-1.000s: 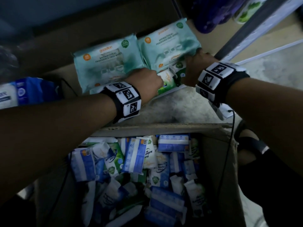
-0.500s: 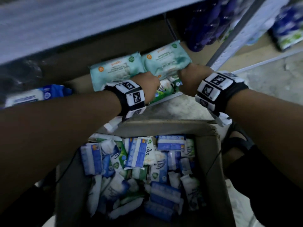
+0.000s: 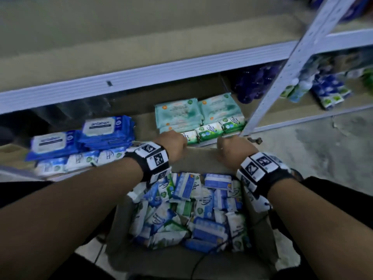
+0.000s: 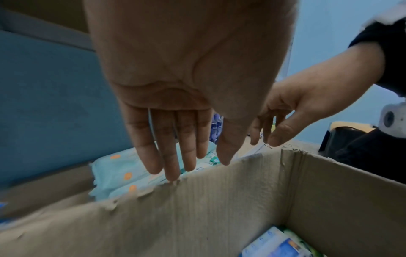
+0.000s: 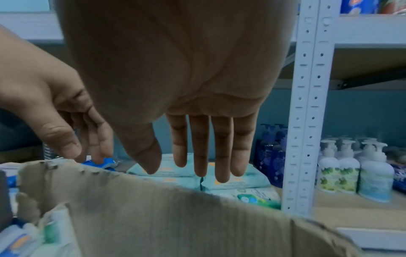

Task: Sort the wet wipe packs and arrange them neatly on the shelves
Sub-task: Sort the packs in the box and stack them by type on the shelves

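The loose wet wipe packs [image 3: 193,209] lie jumbled in the open cardboard box [image 3: 201,160], directly below and behind both grips, toward the person. They point every way; there is no common long axis, and many stand on edge or lean on their neighbours. Blue and white packs make up most of the heap, with green ones mixed in.

Left hand [image 4: 175,97]: fingers straight and together, pointing down at the far rim of the box, holding nothing. Whether the fingertips touch the torn cardboard edge cannot be told. Right hand [image 5: 186,87]: fingers likewise straight and hanging down over the same rim, released, holding nothing. The two grips sit side by side over the far wall of the box, the left over its left half, the right over its right half.

Judged from this, the next pick calls for a pull back and down from either grip into the box. Each hand is about equally near the heap; the packs under the left wrist are nearer the left grip, those in the right corner nearer the right.

Beyond the grips, on the bottom shelf [image 3: 145,122]:
- Straight ahead, pale green packs [image 3: 177,112] in two flat stacks, with small green packs [image 3: 210,130] in a row along their near edge.
- Ahead and to the left, blue packs [image 3: 107,130] stacked flat, with small white packs [image 3: 80,160] in front.

Ahead and to the right stands the white shelf post [image 5: 312,104], with pump bottles [image 5: 351,172] past it.
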